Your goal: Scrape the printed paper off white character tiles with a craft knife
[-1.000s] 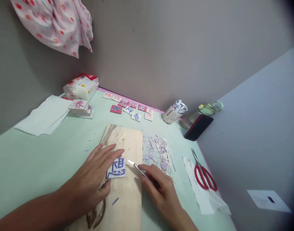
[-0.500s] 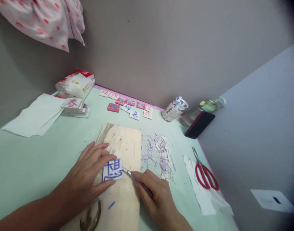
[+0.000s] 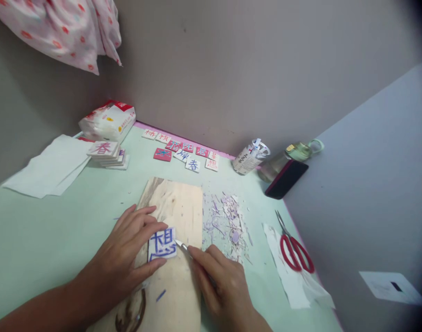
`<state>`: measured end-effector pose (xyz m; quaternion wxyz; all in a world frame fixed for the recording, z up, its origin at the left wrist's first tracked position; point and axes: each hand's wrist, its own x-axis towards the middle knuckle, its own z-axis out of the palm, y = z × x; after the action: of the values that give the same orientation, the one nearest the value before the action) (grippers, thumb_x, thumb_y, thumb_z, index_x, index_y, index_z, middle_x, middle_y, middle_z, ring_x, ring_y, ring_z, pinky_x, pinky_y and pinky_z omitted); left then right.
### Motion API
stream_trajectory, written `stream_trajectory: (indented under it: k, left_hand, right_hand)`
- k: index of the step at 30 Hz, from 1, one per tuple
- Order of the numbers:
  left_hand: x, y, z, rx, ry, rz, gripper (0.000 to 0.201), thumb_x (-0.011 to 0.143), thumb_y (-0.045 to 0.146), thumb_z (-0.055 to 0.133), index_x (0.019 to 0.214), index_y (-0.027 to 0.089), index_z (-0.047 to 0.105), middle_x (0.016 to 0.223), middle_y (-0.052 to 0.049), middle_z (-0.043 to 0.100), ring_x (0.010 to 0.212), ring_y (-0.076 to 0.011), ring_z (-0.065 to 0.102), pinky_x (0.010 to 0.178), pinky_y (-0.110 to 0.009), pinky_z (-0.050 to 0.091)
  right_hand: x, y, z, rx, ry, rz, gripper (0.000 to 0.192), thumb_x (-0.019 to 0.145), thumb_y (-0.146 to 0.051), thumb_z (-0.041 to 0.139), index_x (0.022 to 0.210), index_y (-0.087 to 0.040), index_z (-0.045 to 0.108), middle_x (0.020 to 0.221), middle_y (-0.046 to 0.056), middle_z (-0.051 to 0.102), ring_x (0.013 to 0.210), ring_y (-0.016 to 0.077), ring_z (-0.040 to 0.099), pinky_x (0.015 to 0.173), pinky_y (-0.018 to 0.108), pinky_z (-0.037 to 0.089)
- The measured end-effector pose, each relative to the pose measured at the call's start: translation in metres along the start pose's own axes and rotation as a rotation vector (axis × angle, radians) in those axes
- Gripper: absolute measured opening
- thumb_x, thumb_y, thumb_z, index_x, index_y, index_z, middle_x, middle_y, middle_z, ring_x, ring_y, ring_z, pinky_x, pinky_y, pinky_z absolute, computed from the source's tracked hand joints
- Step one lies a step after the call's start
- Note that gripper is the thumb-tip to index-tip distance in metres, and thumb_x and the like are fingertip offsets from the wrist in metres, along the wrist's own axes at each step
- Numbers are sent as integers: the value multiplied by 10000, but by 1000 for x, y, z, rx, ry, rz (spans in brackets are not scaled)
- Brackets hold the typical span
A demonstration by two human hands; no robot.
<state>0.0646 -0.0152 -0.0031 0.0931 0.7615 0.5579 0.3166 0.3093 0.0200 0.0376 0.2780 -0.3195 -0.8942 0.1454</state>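
A square white tile (image 3: pixel 162 243) with a blue Chinese character lies on the wooden board (image 3: pixel 183 207). My left hand (image 3: pixel 127 249) holds it down, with the index finger at its top edge and the thumb at its bottom edge. Gripped like a pen in my right hand (image 3: pixel 224 281) is a craft knife (image 3: pixel 181 245). Its blade tip meets the tile's right edge, beside the character. A small blue sliver (image 3: pixel 161 295) rests on the board below the tile.
Purple and white shavings (image 3: pixel 229 226) are scattered right of the board. Red-handled scissors (image 3: pixel 295 253) lie on tissue. Behind stand a can (image 3: pixel 251 157), a bottle (image 3: pixel 273 166) and a leaning phone (image 3: pixel 287 179). Several character tiles (image 3: pixel 193 165), stacked tiles (image 3: pixel 105 152) and a tissue pack (image 3: pixel 110 121) sit farther back.
My right hand has shifted very slightly, and the knife's handle end is now less visible behind the fingers. My left hand and the tile stay almost still.
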Motion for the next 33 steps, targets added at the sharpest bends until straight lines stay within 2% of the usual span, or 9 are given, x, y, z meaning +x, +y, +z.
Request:
stream_trajectory:
  k: [6,24,33]
  left_hand:
    - [0,-2,0,20,-4,34,404,898,355,644,1262,268,491,1187,-52,597,1372,-286,412,1182,-543,234]
    - [0,0,1,-7,8,9,401,895,339,647,1257,271,490,1178,-50,587,1379,-280,398,1187,-543,215]
    - [-1,3,0,-30,15,-1,386,893,323,646,1247,274,500,1153,-53,593,1370,-297,417,1172,-564,251]
  right_hand:
    - [3,-4,4,-120,60,-34,303,973,-120,445,1210,-128,634,739,31,568,533,126,533,434,248,362]
    - [-4,-2,2,-81,66,-51,313,955,-96,458,1228,-121,610,768,49,572,579,140,576,444,241,421]
    - [1,-9,2,-93,44,-34,286,980,-123,437,1204,-122,617,748,36,573,553,130,572,432,232,398]
